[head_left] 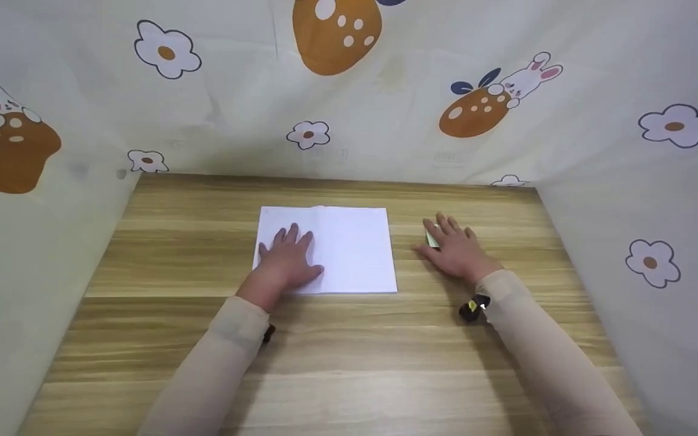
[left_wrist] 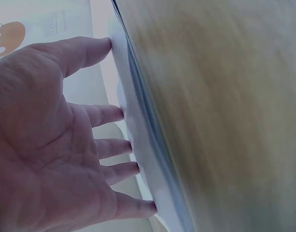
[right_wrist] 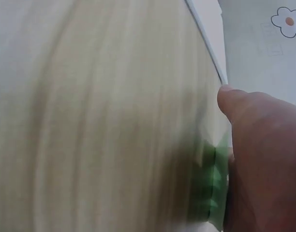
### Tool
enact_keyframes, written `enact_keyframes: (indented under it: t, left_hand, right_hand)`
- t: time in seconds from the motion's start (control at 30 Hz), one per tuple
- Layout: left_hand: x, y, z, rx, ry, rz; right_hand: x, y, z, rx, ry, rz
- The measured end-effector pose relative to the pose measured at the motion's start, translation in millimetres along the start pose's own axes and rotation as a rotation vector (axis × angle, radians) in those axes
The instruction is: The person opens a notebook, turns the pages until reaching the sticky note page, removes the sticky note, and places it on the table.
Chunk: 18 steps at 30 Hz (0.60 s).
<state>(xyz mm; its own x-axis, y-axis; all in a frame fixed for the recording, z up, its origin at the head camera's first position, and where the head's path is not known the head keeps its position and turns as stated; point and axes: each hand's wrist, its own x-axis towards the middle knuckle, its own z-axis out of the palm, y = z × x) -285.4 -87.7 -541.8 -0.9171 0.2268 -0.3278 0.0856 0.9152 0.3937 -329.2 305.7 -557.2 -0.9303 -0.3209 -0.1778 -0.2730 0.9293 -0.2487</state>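
Note:
An open notebook (head_left: 355,249) with white, faintly lined pages lies on the wooden table (head_left: 349,351). My left hand (head_left: 285,261) rests on its left page with the fingers spread; in the left wrist view the fingertips (left_wrist: 123,114) touch the paper. To the right of the notebook, my right hand (head_left: 457,251) lies palm down over a small pale green item (head_left: 431,240), its fingers extended. Most of that item is hidden under the hand. From the right wrist it appears as a thin green piece (right_wrist: 217,186) beside the palm, its kind unclear.
A pale cloth printed with rabbits, orange strawberries and flowers (head_left: 308,134) hangs behind the table and along both sides. Dark wrist devices sit at both cuffs, the right one (head_left: 474,307) showing more.

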Motion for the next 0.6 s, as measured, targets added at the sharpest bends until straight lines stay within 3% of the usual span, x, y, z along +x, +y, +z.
enact_keyframes:
  t: [0.1, 0.33, 0.6]
  left_hand:
    - [5.5, -0.4, 0.2, 0.013, 0.055, 0.014]
    - [16.3, -8.4, -0.3, 0.086, 0.283, 0.093]
    - [28.8, -8.2, 4.5, 0.141, 0.406, 0.092]
  right_hand:
    - [-2.2, 3.8, 2.8, 0.013, 0.060, -0.014]
    - [-2.2, -1.2, 3.1, 0.049, 0.163, -0.058]
    - [7.6, -11.4, 8.6, 0.026, 0.197, -0.026]
